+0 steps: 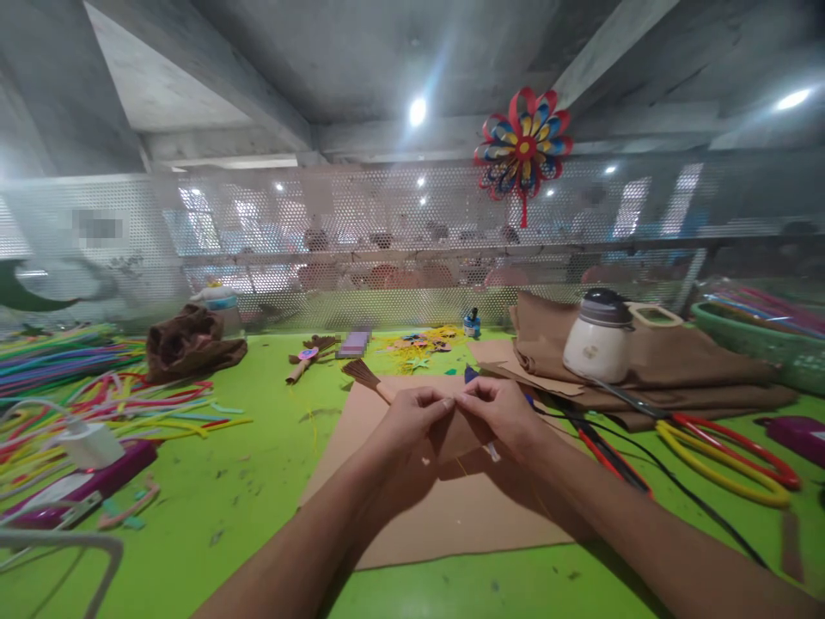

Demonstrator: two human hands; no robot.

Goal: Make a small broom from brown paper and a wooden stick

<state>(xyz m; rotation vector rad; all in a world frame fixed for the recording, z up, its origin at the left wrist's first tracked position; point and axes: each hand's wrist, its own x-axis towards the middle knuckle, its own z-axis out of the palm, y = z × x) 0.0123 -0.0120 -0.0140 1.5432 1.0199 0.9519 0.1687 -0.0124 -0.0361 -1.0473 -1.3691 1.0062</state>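
Observation:
My left hand (412, 421) and my right hand (503, 417) meet above a brown cardboard sheet (412, 533). Thumb and fingers of each are pinched together, tips almost touching. Whatever sits between the fingertips is too small or hidden to name. Just beyond my left hand lies a brown fringed piece with a light stem (363, 376). Behind my right hand, a dark blue pointed thing (470, 374) shows in part. A small whitish bit (492, 451) shows beside my right hand.
Right: scissors with red and yellow handles (722, 456), a white jar with a dark lid (599, 340), folded brown cloth or paper (696, 357), a green basket (735, 335) and a black cable. Left: colourful pipe cleaners (70, 361), a white plug (92, 444) on a purple device. Mesh stands behind.

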